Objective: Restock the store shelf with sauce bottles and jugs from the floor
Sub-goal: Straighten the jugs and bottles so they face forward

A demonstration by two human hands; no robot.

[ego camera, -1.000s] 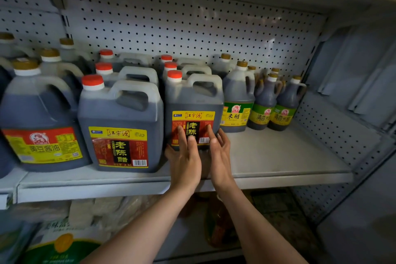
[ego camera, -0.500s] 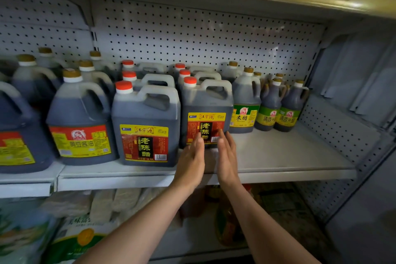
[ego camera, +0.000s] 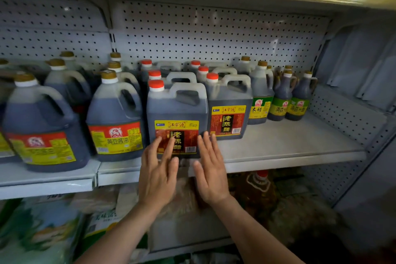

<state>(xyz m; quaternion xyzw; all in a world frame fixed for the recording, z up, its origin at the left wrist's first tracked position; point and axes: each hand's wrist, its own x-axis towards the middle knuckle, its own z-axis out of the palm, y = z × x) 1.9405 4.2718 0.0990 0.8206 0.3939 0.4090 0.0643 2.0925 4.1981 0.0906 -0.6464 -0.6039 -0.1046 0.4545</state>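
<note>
A square dark vinegar jug [ego camera: 177,113] with a red cap and a red-and-yellow label stands at the front of the grey shelf [ego camera: 278,152]. My left hand [ego camera: 157,176] has its straight fingers lying over the jug's label. My right hand [ego camera: 211,172] is held flat just right of that jug, fingers straight, with its fingertips at the jug's lower right corner. A second jug of the same kind [ego camera: 230,109] stands behind and to the right. Whether either hand presses the jug is unclear.
Round soy sauce jugs [ego camera: 115,122] with gold caps fill the shelf's left side. Smaller green-labelled bottles [ego camera: 280,98] stand at the back right, and bare shelf lies in front of them. Bags [ego camera: 42,231] and a bottle [ego camera: 257,195] sit on the lower shelf.
Both hands have moved left from the right-hand vinegar jug to the front jug. The camera view has also shifted, so that the shelf's contents appear further right.
</note>
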